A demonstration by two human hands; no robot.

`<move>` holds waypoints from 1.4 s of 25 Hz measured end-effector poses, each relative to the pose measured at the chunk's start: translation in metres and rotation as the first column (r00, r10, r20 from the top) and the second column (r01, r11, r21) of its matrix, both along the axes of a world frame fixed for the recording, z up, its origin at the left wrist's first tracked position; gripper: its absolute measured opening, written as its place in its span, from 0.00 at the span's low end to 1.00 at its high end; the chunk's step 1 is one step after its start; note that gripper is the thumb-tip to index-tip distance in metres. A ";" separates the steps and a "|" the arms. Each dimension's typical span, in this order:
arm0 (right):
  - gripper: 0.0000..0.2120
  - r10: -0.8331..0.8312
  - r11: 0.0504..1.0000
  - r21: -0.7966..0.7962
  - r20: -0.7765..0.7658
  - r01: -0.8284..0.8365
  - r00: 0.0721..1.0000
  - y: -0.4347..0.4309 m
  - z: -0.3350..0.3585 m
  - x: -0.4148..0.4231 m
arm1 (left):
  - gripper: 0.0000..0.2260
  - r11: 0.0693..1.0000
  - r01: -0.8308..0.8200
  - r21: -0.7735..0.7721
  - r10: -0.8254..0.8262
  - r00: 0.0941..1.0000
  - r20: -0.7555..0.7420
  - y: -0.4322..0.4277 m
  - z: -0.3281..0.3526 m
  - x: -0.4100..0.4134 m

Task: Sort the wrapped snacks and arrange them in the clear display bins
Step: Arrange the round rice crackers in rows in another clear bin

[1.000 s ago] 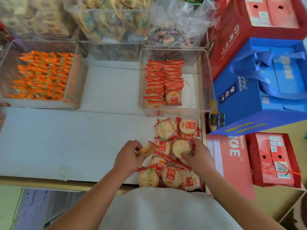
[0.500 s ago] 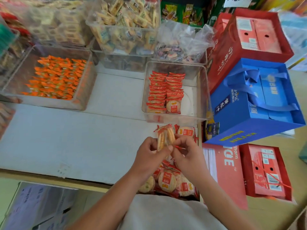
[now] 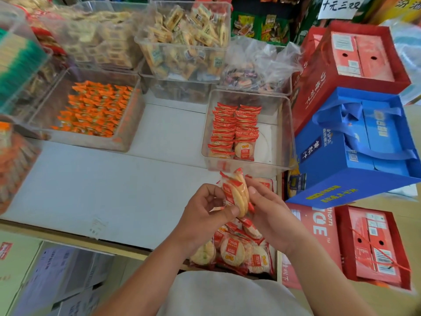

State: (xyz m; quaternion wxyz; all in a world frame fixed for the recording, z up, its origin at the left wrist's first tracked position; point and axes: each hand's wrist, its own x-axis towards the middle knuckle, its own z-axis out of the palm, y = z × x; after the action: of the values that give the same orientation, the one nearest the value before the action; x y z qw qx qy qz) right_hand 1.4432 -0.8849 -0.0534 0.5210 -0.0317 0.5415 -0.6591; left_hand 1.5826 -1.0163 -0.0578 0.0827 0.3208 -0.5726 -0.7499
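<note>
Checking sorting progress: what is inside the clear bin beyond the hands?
In the clear bin, two shingled rows of rice cracker packs fill the left side; the right floor is bare. Front packs hide most of those behind.

Red-wrapped rice crackers (image 3: pixel 235 194) — maybe three, stacked on edge — raised over loose pile (image 3: pixel 235 252) at near edge. Clear bin (image 3: pixel 283 133) just beyond holds two tidy rows (image 3: pixel 234 131), left side.

Single wide-angle view from the person's head, facing forward and steeply down onto the white counter (image 3: pixel 114 190). Nearest the lens, at lower centre, the left hand (image 3: pixel 202 213) and right hand (image 3: pixel 273 215) grip the wrapped snacks (image 3: pixel 237 195). The clear bin (image 3: pixel 268 142) lies beyond them, and the blue gift box (image 3: pixel 355 156) is at right. The left margin appears smeared, so depth there is uncertain.
</note>
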 end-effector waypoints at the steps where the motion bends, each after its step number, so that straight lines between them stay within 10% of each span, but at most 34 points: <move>1: 0.22 0.009 1.000 -0.011 0.014 -0.009 1.000 0.001 0.000 -0.002 | 0.19 1.000 -0.020 0.003 0.020 1.000 0.002 -0.001 0.000 0.000; 14: 0.25 -0.329 0.924 0.098 -0.293 0.370 0.898 0.010 0.001 -0.022 | 0.11 0.997 -0.062 0.051 0.054 0.989 0.140 -0.042 0.005 -0.008; 19: 0.18 -0.173 0.934 0.213 -0.432 0.287 0.885 0.005 -0.004 -0.029 | 0.25 0.976 0.162 -0.148 -0.140 0.979 0.149 -0.057 0.017 -0.019; 29: 0.08 0.032 0.948 0.272 -0.594 0.163 0.804 -0.028 0.024 -0.052 | 0.12 0.863 0.330 -0.383 -0.276 0.942 0.191 -0.078 0.033 -0.045; 35: 0.20 -0.017 0.985 0.153 -0.369 0.079 0.929 -0.039 0.029 -0.053 | 0.21 0.927 0.093 -0.362 -0.048 0.990 0.132 -0.076 0.026 -0.063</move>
State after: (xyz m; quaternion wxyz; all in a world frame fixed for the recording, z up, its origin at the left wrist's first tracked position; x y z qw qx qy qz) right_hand 1.3900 -0.9244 -0.0245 0.3952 -0.0976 0.6825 -0.6071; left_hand 1.5197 -1.0925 -0.0320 0.0793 0.3238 -0.7178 -0.6112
